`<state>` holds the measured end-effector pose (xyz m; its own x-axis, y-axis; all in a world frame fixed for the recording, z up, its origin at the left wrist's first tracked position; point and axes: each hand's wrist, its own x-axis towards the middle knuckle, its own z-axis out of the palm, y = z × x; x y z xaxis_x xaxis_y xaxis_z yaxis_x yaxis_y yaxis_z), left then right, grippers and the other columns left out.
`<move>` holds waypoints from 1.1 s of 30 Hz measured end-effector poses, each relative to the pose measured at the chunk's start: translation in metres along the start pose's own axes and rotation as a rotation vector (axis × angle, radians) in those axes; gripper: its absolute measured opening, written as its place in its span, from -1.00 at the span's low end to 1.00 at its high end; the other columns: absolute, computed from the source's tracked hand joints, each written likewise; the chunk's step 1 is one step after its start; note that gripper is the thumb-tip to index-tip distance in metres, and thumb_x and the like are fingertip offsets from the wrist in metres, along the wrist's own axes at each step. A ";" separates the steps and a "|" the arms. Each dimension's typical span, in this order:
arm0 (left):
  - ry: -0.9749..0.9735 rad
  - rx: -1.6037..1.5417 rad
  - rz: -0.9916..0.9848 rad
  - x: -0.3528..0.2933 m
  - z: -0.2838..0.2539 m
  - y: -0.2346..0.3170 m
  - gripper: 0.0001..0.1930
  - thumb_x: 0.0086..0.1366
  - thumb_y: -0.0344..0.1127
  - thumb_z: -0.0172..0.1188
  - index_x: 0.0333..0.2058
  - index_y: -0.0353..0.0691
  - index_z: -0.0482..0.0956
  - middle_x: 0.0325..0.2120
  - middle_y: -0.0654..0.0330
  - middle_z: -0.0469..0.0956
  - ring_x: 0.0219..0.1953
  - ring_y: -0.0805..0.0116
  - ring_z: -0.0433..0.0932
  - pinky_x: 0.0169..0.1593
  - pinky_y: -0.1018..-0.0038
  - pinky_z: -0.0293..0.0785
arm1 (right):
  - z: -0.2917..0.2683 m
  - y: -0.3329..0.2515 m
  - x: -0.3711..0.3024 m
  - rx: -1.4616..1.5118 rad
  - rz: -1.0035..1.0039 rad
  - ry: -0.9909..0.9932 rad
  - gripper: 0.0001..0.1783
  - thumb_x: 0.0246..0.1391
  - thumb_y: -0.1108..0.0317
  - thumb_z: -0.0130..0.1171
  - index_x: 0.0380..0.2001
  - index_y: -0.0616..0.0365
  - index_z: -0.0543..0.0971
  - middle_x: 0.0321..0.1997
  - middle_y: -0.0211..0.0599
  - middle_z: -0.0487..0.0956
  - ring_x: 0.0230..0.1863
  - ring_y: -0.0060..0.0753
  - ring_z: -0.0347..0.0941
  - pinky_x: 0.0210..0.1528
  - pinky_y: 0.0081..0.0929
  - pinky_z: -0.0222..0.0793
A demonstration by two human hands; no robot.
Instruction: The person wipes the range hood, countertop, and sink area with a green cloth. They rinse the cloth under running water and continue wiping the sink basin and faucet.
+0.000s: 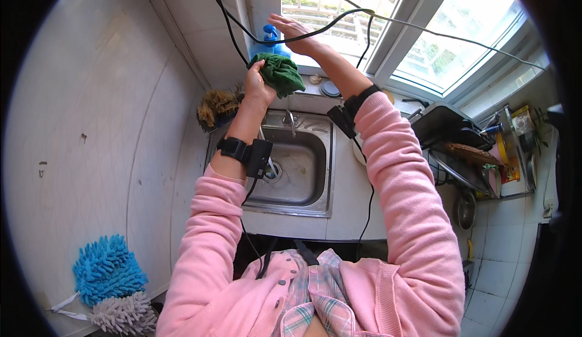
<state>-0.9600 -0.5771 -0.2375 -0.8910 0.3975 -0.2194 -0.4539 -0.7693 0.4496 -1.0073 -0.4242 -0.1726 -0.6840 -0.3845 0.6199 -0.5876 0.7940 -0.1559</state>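
The stainless-steel sink (328, 173) lies near the frame's centre, below your 2 hands. At upper centre, your left hand (259, 86) has its fingers curled tight on a bunched green cloth (280, 74). Just beyond the cloth, partly hidden, a blue pump bottle (260, 48) appears upright; your right hand (297, 35) is nearer its pump head (270, 30), fingers straight and grasping nothing visible; contact I cannot tell.

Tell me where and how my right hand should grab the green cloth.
Probably pinch the cloth at its right end, bringing the right hand in from the right: the left hand grips the left side, while the bunched right end sticks out free.
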 end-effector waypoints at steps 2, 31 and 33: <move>0.026 -0.033 0.014 0.008 0.007 0.004 -0.64 0.34 -0.15 -0.18 -0.08 -0.28 0.40 -0.11 0.01 0.51 -0.03 0.04 0.48 0.14 0.06 0.32 | 0.009 0.011 0.014 -0.113 -0.061 -0.128 -0.41 -0.05 0.61 -0.09 0.14 0.18 0.36 0.28 -0.05 0.28 0.22 -0.03 0.28 0.25 -0.27 0.22; -0.013 -0.112 0.045 0.055 0.007 -0.008 -0.60 0.38 -0.03 -0.19 0.00 -0.14 0.41 -0.11 0.14 0.50 -0.08 0.10 0.49 0.01 0.14 0.40 | 0.014 0.023 0.022 -0.033 0.079 -0.379 -0.29 -0.23 0.72 -0.09 0.10 0.01 0.46 0.24 -0.18 0.33 0.14 -0.05 0.37 0.16 -0.23 0.32; -0.051 -0.114 0.043 0.056 0.006 -0.007 -0.61 0.38 -0.03 -0.18 0.00 -0.14 0.40 -0.11 0.14 0.50 -0.09 0.10 0.49 0.01 0.13 0.40 | 0.014 0.022 0.025 -0.009 0.118 -0.377 -0.30 -0.22 0.71 -0.08 0.10 0.01 0.46 0.25 -0.17 0.33 0.17 -0.05 0.33 0.20 -0.23 0.29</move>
<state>-1.0063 -0.5463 -0.2478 -0.9093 0.3856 -0.1563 -0.4161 -0.8367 0.3561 -1.0432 -0.4228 -0.1711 -0.8586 -0.4349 0.2716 -0.4925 0.8467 -0.2013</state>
